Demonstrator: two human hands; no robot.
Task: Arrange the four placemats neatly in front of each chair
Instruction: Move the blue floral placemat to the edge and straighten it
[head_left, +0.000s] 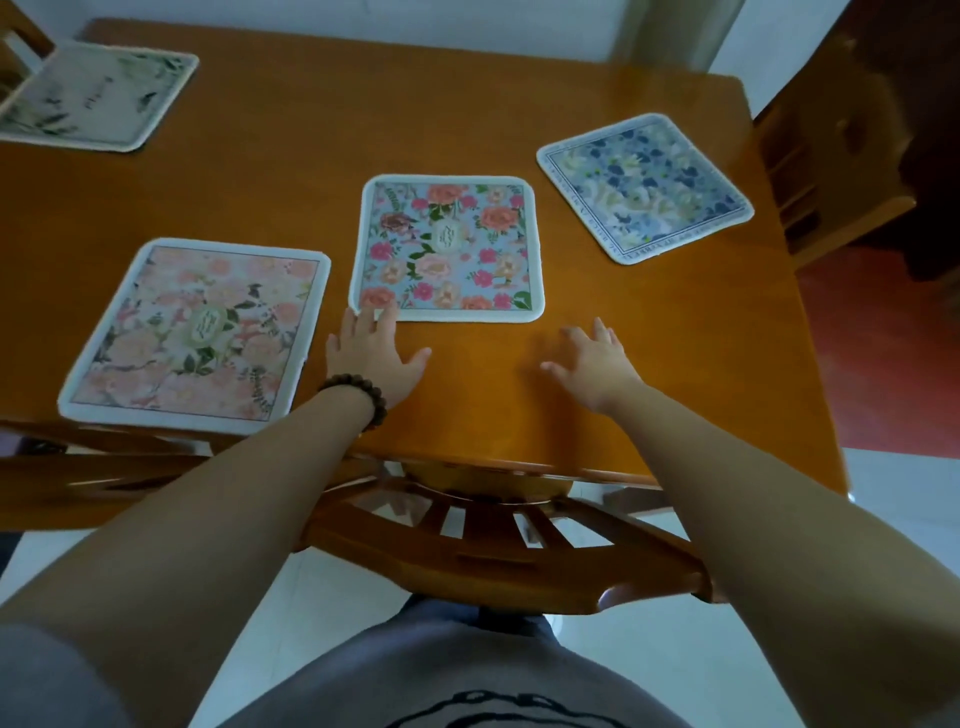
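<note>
Several placemats lie on the wooden table (519, 130). A pale pink floral mat (197, 335) sits at the near left edge. A blue mat with pink and orange roses (448, 248) lies in the middle. A blue-and-white floral mat (644, 187) lies turned at an angle on the right. A green leafy mat (93, 96) rests at the far left. My left hand (371, 353), with a bead bracelet on its wrist, has straight fingers whose tips touch the near left corner of the rose mat. My right hand (592, 364) is spread flat over bare wood, apart from any mat.
A wooden chair back (493, 540) stands between me and the table's near edge. Another chair (831, 171) stands at the right side, and part of one shows at the far left (15, 57). White floor tiles lie below.
</note>
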